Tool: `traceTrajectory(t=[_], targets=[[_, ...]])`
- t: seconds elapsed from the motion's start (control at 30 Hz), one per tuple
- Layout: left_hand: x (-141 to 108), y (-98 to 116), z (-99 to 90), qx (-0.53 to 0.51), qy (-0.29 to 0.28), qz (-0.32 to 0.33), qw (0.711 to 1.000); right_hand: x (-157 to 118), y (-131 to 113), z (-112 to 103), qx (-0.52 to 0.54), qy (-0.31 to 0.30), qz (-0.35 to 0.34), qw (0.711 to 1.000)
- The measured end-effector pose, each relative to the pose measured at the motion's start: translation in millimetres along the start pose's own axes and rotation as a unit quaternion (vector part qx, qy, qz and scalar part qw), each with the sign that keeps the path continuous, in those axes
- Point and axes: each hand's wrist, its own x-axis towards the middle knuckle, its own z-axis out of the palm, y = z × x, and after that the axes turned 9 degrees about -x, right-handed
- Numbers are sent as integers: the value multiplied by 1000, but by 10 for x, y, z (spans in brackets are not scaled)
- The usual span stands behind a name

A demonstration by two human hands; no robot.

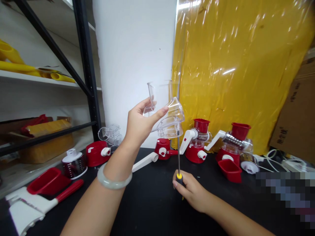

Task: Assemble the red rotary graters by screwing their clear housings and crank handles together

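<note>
My left hand (144, 121) is closed around a clear plastic grater housing (159, 91), lifted above the black table with its square chute upward. In my right hand (193, 191) is a screwdriver (178, 154), gripped by its black and yellow handle. Its long shaft points straight up, and the tip meets the underside of the clear housing, on the right. Behind them stand a small red base (162, 149) with a white knob and a white crank handle (145, 162). Whether a screw sits at the tip I cannot make out.
Two assembled rotary graters (197, 144) (233, 144) stand at the back right. On the left are a red base (97, 153), a grater drum (72, 164), a red hopper (49, 181) and a white grater part (31, 206). A black-framed shelf (85, 59) rises beyond.
</note>
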Motion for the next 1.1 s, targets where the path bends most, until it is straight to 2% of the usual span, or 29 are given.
traceTrajectory(t=[0.37,0.87,1.1], targets=[[0,0,-1,0,-13,-1,1000,-14,-14,-9,21,-11,4,1000],[-9,24,-1,-4,-31,-8,999,-55,-20,-30,44,-45,-34,997],[-14,30,-1,2,-37,-13,999,-20,-40,-6,34,-39,-14,999]])
